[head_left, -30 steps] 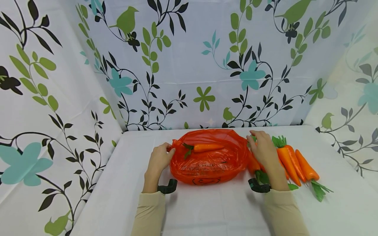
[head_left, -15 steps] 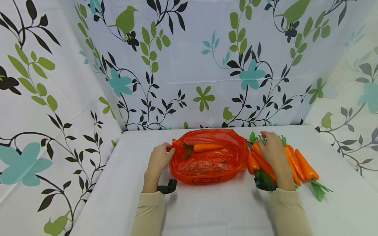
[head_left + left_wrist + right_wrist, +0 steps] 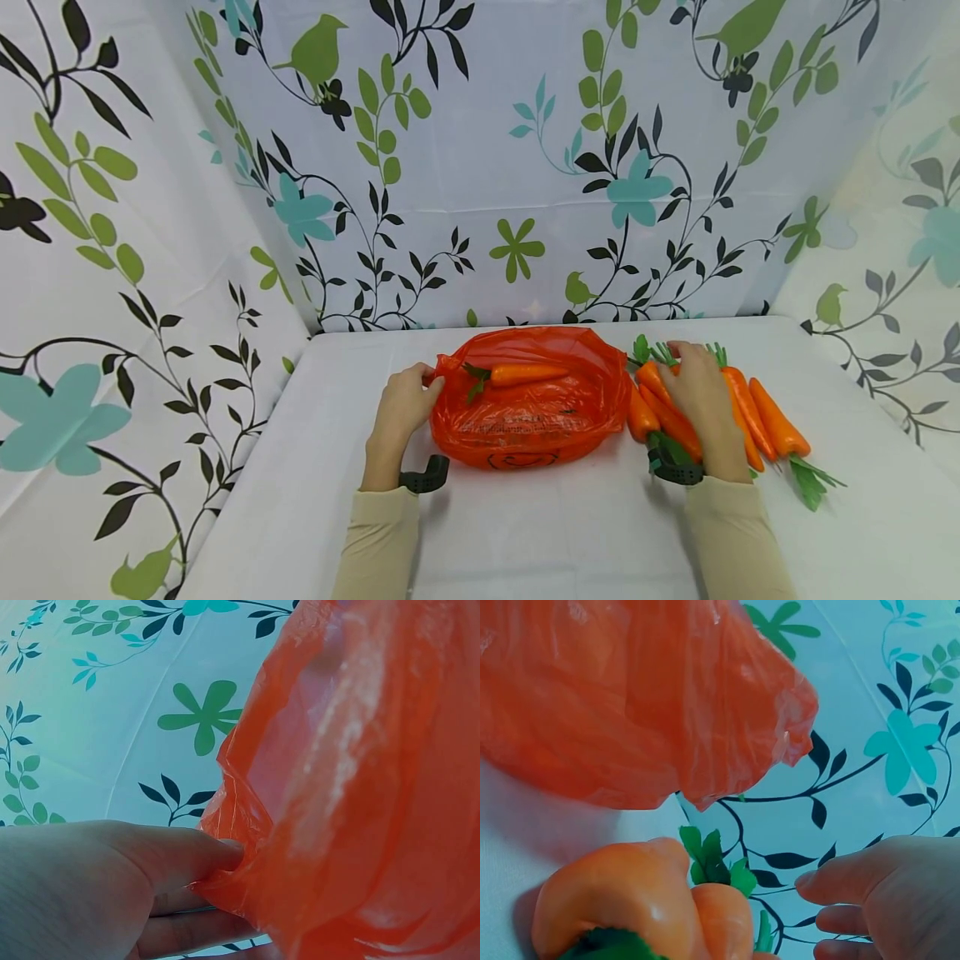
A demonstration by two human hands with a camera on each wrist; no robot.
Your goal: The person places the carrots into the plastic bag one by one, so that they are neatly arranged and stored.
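Observation:
A red plastic bag (image 3: 517, 425) stands on the white table with its mouth spread wide. One carrot (image 3: 528, 375) with green leaves shows at the bag's opening. At the bag's left edge, my left hand (image 3: 402, 404) pinches the thin plastic between thumb and fingers, clearest in the left wrist view. To the right of the bag lie several carrots (image 3: 675, 425), some partly hidden by my right hand (image 3: 701, 392). In the right wrist view, the thumb (image 3: 840, 877) and fingers of that hand are extended, with nothing seen between them; the fingertips hover near the carrot tops.
More carrots (image 3: 780, 421) lie on the right, their leafy tops pointing different ways. A white cloth covers the table (image 3: 525, 533). Patterned curtains (image 3: 450, 167) with leaves and birds rise behind and at both sides.
My right hand has moved a little to the right, away from the bag's right edge and over the carrots. The left hand and the bag have stayed put.

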